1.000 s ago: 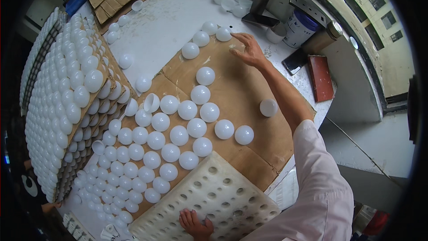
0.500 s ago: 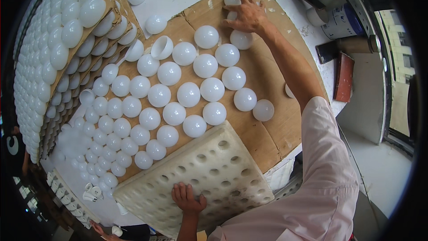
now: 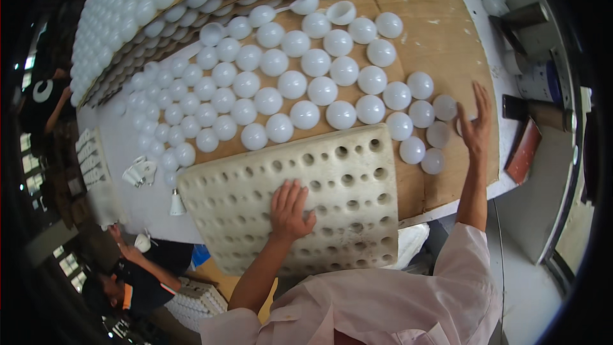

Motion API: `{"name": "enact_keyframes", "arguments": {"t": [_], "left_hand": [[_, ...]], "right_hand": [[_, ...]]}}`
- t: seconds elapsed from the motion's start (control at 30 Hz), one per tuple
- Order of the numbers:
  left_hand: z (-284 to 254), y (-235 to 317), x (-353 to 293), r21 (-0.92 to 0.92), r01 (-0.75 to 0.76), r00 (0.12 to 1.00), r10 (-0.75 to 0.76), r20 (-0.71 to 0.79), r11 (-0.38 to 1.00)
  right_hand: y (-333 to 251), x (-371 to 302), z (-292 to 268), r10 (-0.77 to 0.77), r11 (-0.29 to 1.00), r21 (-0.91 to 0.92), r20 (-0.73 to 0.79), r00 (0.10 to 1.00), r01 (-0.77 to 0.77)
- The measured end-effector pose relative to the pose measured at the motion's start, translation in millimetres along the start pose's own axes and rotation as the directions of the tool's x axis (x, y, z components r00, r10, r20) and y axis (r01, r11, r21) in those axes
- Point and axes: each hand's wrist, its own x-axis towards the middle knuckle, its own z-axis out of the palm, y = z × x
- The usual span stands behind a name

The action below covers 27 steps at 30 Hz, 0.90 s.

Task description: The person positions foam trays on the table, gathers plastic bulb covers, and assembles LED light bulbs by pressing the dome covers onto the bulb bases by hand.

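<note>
My left hand (image 3: 291, 211) lies flat on a cream foam board (image 3: 255, 185) pierced with rows of round holes. Its fingers are stretched out and hold nothing. At the right side of the cardboard sheet (image 3: 447, 45), my right hand (image 3: 476, 121) is open with the fingers apart, beside the outermost white bulb covers (image 3: 444, 107). One dome-shaped bulb cover is partly hidden by that hand; whether they touch I cannot tell. Many more white bulb covers (image 3: 322, 90) spread over the cardboard beyond the board, mostly dome up. One cover (image 3: 341, 13) lies tipped, showing its hollow side.
Stacked cardboard layers (image 3: 211, 6) of bulb covers rise at the far left. White bulb bases (image 3: 139, 171) lie left of the foam board. Another person (image 3: 137, 275) works at lower left. On the right stand a white-and-blue bucket (image 3: 539, 83) and a red box (image 3: 523, 150).
My right hand has come back from the far side of the cardboard to its right side. Several bulb covers now sit closer together there. The view has turned; my left hand stays on the board.
</note>
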Motion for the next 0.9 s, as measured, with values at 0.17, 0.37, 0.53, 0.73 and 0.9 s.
{"name": "enact_keyframes", "arguments": {"t": [0.17, 0.37, 0.53, 0.73, 0.9], "left_hand": [[-24.9, 8.3, -20.1, -0.061, 0.007, 1.0, -0.009, -0.029, 0.998], [-53.3, 13.2, -52.2, -0.059, 0.043, 0.999, -0.043, 0.01, 0.997], [-84.5, 8.4, -88.5, -0.233, -0.058, 0.975, 0.005, -0.224, 0.971], [-192.2, -137.5, -214.6, -0.231, 0.571, 0.554, -0.577, -0.6, 0.788], [-194.7, -303.9, -316.7, -0.432, 0.77, 0.272, -0.854, -0.443, 0.469]], "right_hand": [[44.5, -91.0, -4.1, 0.084, 0.983, 0.144, 0.174, 0.981, -0.11], [-67.5, -127.5, -33.2, 0.196, 0.939, 0.277, 0.055, 0.979, -0.204], [-147.9, -168.4, -60.4, 0.017, 0.925, 0.38, 0.005, 1.0, -0.017], [-261.6, -210.1, -65.2, -0.051, 0.903, 0.428, 0.038, 0.998, 0.03], [-429.2, -236.0, -32.4, -0.284, 0.838, 0.505, 0.079, 0.955, 0.207]]}}
